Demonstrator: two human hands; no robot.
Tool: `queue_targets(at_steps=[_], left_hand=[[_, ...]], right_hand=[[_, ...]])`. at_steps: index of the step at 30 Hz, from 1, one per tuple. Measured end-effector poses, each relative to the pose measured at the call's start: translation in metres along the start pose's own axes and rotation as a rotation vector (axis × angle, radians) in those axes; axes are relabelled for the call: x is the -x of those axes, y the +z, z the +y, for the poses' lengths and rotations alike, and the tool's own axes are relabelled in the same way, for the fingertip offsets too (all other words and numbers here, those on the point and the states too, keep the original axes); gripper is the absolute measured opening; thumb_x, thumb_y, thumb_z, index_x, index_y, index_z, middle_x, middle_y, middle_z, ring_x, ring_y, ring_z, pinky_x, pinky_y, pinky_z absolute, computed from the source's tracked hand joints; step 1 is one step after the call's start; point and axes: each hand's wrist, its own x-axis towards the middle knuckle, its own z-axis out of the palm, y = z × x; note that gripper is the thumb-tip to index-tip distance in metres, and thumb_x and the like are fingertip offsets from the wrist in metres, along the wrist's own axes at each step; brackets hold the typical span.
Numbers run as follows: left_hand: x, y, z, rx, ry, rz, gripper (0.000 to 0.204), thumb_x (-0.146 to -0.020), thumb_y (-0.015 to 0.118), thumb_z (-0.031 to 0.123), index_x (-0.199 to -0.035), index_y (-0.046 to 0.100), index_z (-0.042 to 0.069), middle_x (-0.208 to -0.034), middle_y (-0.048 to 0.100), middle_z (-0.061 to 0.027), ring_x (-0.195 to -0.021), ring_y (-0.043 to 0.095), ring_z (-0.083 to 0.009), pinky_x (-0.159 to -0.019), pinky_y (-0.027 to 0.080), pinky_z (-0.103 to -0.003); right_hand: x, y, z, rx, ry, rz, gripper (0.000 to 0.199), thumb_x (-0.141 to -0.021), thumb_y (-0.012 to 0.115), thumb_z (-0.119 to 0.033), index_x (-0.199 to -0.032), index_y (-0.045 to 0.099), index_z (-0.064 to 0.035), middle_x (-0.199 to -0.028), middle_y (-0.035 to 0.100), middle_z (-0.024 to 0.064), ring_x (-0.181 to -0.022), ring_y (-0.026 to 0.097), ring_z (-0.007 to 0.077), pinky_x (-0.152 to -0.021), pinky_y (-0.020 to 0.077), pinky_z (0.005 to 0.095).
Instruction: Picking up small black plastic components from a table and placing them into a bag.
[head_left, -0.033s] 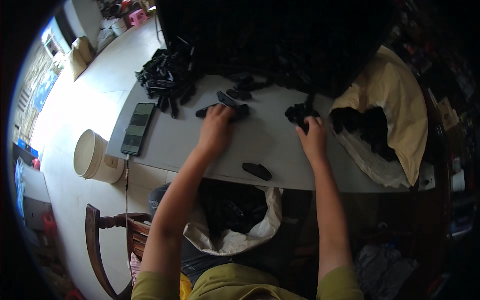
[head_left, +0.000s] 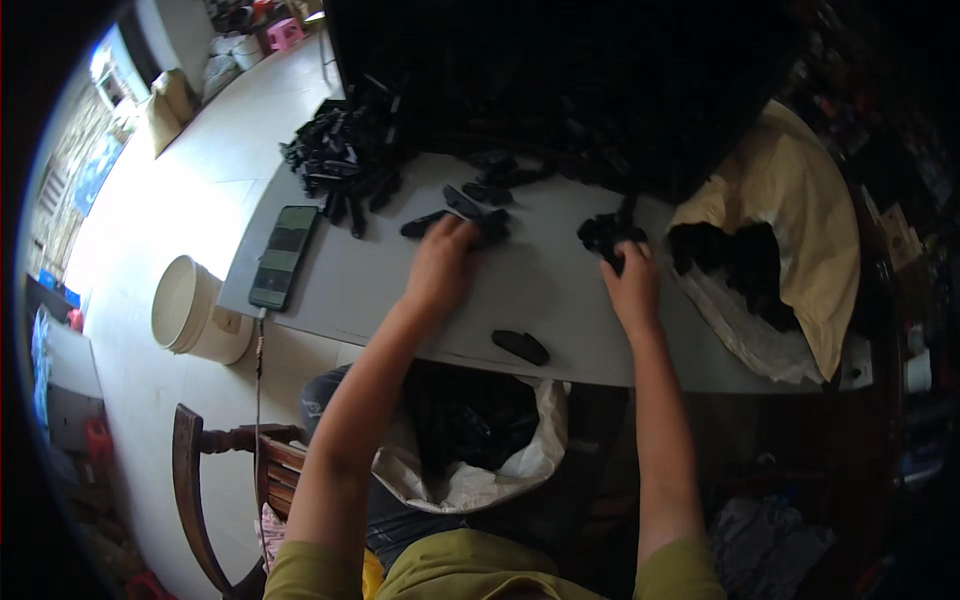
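My left hand (head_left: pixel 441 268) rests over the table with its fingers curled down on a black elongated piece (head_left: pixel 492 229), partly hidden under the fingertips. Another dark piece (head_left: pixel 424 224) lies at that hand's left side, and one more (head_left: pixel 460 201) just beyond. To the right, my right hand (head_left: pixel 633 288) pinches a black piece at the near edge of a small black cluster (head_left: pixel 600 234). How many pieces make up that cluster cannot be made out. A single smooth black piece (head_left: pixel 521 347) lies near the table's front edge, between my forearms.
A heap of black pieces (head_left: pixel 340 145) covers the table's far left, near a phone (head_left: pixel 282 258) with a cable. At right lies an open tan sack (head_left: pixel 815 230) with black contents. A white sack (head_left: pixel 480 490) of dark pieces sits in my lap. A bucket (head_left: pixel 180 305) stands left.
The whole view has shifted slightly, so things sit a little further right and lower. Both hands stay at the same pieces.
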Motion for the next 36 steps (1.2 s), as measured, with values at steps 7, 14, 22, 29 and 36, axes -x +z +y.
queue_targets(at_steps=[7,14,22,29,36], left_hand=[[0.033,-0.013,0.015,0.508,-0.124,-0.016,0.015,-0.089,0.059,0.006,-0.103,0.058,0.001,-0.085,0.065,-0.0127,-0.077,0.065,-0.0265,-0.07,0.051,-0.033],[0.035,0.001,0.007,0.555,-0.059,-0.146,0.028,-0.077,0.071,0.005,-0.105,0.065,0.003,-0.098,0.065,-0.0129,-0.088,0.065,-0.0215,-0.076,0.052,-0.032],[0.04,0.008,0.002,0.348,0.1,-0.053,0.025,-0.073,0.07,0.005,-0.098,0.067,0.002,-0.097,0.061,-0.014,-0.094,0.059,-0.0323,-0.083,0.049,-0.039],[0.041,0.012,-0.002,0.358,0.127,-0.042,0.024,-0.073,0.07,0.006,-0.097,0.067,0.001,-0.097,0.061,-0.0143,-0.094,0.059,-0.0329,-0.083,0.049,-0.039],[0.04,0.011,0.0,0.412,0.119,-0.047,0.02,-0.071,0.07,0.005,-0.091,0.067,0.001,-0.094,0.062,-0.014,-0.095,0.059,-0.0335,-0.083,0.048,-0.04]], right_hand=[[0.021,-0.014,-0.001,-0.351,0.278,-0.086,0.028,-0.086,0.061,-0.003,-0.113,0.058,-0.0039,-0.097,0.059,0.0075,-0.085,0.061,0.0187,-0.069,0.0498,0.032],[0.029,-0.011,-0.063,-1.588,0.697,-0.3,0.038,-0.089,0.057,-0.002,-0.127,0.054,-0.0028,-0.105,0.058,0.0047,-0.08,0.055,0.009,-0.065,0.0462,0.023],[0.037,0.001,-0.088,-0.84,0.162,-0.419,0.04,-0.093,0.055,-0.004,-0.132,0.049,0.0029,-0.089,0.061,0.0037,-0.06,0.049,0.0054,-0.051,0.04,0.0192],[0.035,0.004,-0.092,-0.376,-0.35,-0.155,0.032,-0.083,0.069,-0.006,-0.113,0.063,0.0018,-0.081,0.063,0.0114,-0.061,0.059,0.0127,-0.056,0.0474,0.0259],[0.03,0.005,-0.09,-0.395,-0.303,-0.209,0.03,-0.076,0.074,-0.005,-0.105,0.066,0.0024,-0.096,0.066,0.0156,-0.086,0.065,0.0288,-0.073,0.0524,0.0343]])
